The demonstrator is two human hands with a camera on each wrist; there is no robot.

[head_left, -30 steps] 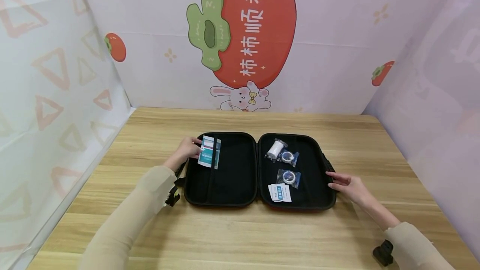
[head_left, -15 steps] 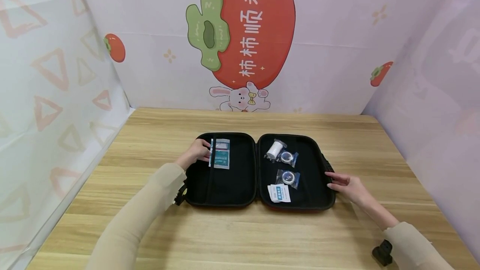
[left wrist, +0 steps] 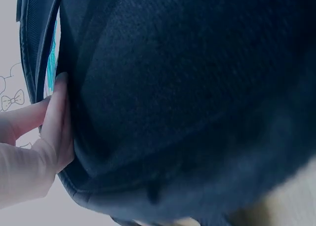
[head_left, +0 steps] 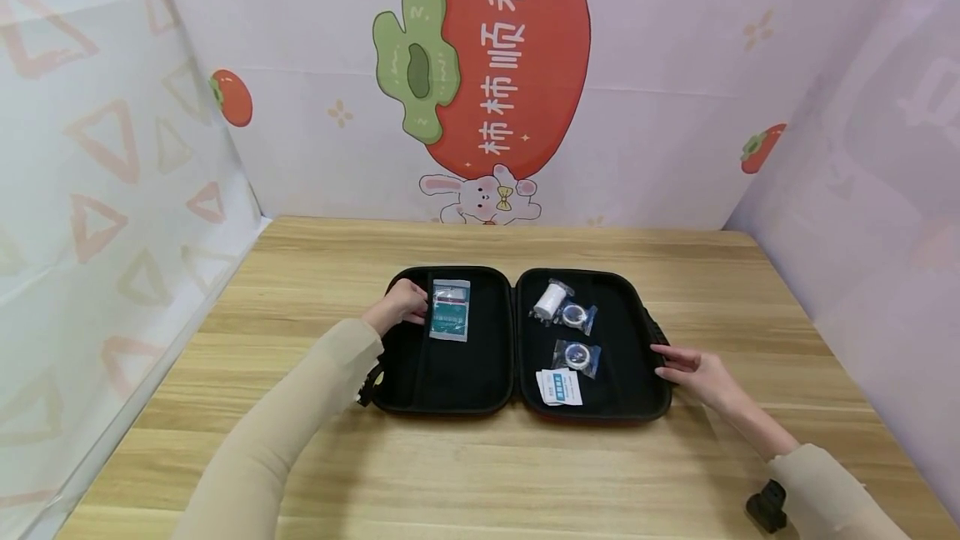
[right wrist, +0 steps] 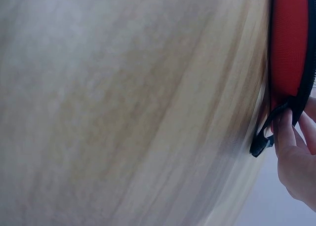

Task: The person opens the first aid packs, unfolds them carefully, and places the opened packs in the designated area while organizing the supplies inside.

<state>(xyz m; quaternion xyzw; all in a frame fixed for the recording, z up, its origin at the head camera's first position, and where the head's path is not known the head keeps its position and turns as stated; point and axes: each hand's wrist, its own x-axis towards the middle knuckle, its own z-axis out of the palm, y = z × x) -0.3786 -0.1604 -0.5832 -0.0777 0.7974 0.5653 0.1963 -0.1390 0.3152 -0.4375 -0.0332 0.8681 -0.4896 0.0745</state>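
A black-lined case (head_left: 468, 382) with a red outer shell (right wrist: 291, 43) lies unfolded on the table. In its left half, a flat teal-and-white sealed packet (head_left: 450, 319) sits just right of an upright elastic strap (head_left: 422, 373). My left hand (head_left: 403, 302) reaches over the left rim and pinches the packet's left edge at the strap. In the left wrist view, the packet (left wrist: 51, 70) shows as a narrow strip between strap and lining, above the left hand's thumb and fingers. My right hand (head_left: 693, 369) grips the case's right rim, beside a black zipper pull (right wrist: 260, 144).
The right half holds a white roll in clear wrap (head_left: 551, 300), two wrapped rings of tape (head_left: 575, 317) and small white-and-blue packets (head_left: 561, 387). Wooden table (head_left: 480, 482) surrounds the case. A printed cloth backdrop (head_left: 660, 148) stands behind and at both sides.
My left hand has moved right into the case, and the teal packet has slid right under the strap to its right side. The right hand stays on the rim.
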